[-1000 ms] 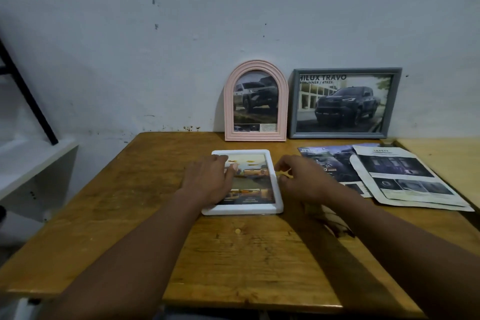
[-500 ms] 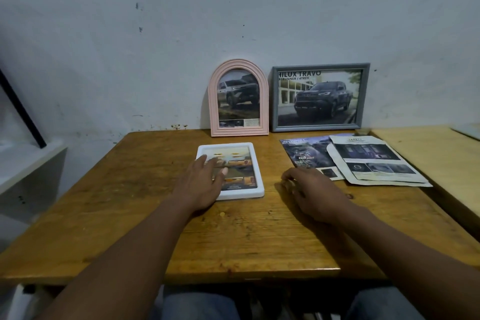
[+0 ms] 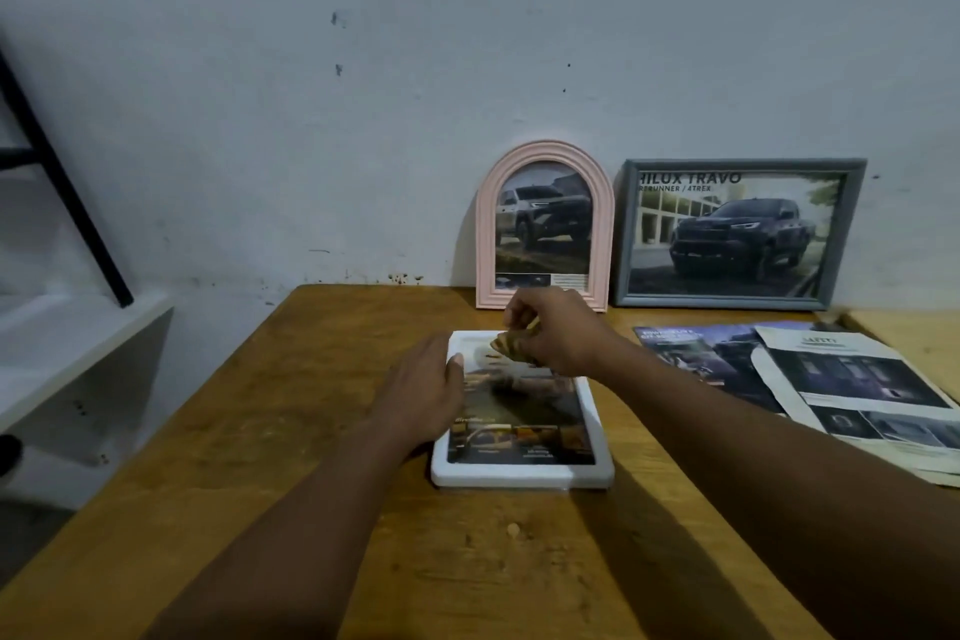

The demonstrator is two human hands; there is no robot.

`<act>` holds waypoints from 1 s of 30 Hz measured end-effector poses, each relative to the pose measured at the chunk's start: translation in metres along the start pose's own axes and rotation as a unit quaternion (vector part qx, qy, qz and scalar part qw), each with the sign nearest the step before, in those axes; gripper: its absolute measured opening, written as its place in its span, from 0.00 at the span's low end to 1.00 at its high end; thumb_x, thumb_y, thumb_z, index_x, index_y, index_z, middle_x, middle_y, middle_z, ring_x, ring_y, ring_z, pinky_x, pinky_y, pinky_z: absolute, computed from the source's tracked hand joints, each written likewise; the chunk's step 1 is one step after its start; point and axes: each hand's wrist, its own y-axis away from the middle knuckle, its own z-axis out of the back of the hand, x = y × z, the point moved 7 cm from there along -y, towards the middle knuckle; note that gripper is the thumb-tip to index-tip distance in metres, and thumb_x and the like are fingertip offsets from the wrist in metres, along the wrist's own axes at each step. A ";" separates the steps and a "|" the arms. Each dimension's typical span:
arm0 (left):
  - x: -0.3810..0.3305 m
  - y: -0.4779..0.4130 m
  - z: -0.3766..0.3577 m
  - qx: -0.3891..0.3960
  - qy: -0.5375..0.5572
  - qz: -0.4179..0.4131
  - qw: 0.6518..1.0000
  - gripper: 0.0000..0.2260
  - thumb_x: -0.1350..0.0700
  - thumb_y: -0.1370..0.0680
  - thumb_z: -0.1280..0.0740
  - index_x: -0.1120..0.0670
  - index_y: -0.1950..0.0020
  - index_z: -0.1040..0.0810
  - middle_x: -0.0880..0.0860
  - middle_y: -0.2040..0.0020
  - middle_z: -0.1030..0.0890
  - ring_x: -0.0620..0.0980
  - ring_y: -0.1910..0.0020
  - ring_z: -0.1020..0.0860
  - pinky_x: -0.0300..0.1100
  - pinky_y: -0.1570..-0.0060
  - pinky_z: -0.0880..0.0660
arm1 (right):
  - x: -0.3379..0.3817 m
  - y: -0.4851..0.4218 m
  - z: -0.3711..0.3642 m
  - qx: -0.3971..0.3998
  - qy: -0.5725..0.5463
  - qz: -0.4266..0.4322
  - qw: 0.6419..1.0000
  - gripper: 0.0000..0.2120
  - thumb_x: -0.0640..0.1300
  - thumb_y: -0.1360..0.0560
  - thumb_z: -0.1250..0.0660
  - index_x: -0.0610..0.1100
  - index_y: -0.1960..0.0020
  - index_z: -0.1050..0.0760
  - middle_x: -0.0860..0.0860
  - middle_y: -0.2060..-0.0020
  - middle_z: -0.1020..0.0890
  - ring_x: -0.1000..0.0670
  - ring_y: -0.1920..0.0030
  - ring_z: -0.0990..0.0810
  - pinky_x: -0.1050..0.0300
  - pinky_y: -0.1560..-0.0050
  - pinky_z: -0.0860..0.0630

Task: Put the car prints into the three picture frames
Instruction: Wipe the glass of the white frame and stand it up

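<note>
while resting a flat left hand on the white frame, pinches a tan scrap above it in the right hand.

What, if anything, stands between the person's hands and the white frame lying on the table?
Nothing visible does. The left hand rests on the left edge of the white frame, and the right hand hovers over its far end, pinching a small tan piece.

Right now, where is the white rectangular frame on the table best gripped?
Grip the white rectangular frame by its near rim from the front: it lies flat, the left hand rests on its left rim, the right hand pinches a brown scrap over its far end.
</note>
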 end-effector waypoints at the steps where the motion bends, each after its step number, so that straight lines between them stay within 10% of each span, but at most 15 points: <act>1: 0.002 -0.002 -0.002 -0.002 -0.001 -0.001 1.000 0.21 0.47 0.15 0.42 0.49 0.23 0.36 0.52 0.30 0.25 0.50 0.36 0.26 0.49 0.38 0.25 | 0.004 -0.012 -0.006 -0.006 0.004 0.005 1.000 0.10 0.40 0.26 0.28 0.52 0.49 0.23 0.53 0.50 0.20 0.53 0.49 0.21 0.59 0.53 0.20; 13: 0.007 0.002 -0.009 -0.054 0.004 -0.029 0.998 0.28 0.47 0.14 0.46 0.46 0.17 0.56 0.52 0.26 0.28 0.54 0.30 0.29 0.53 0.34 0.29 | 0.006 -0.030 -0.066 0.003 0.201 0.141 0.969 0.10 0.43 0.24 0.34 0.51 0.45 0.20 0.50 0.52 0.15 0.47 0.55 0.19 0.53 0.57 0.23; 30: -0.013 0.015 -0.016 -0.001 -0.008 0.024 1.000 0.28 0.42 0.15 0.53 0.52 0.17 0.52 0.52 0.21 0.34 0.62 0.21 0.41 0.60 0.27 0.38 | -0.023 0.012 -0.029 -0.037 0.282 -0.086 0.955 0.15 0.48 0.26 0.28 0.41 0.44 0.24 0.43 0.48 0.19 0.41 0.46 0.23 0.50 0.49 0.27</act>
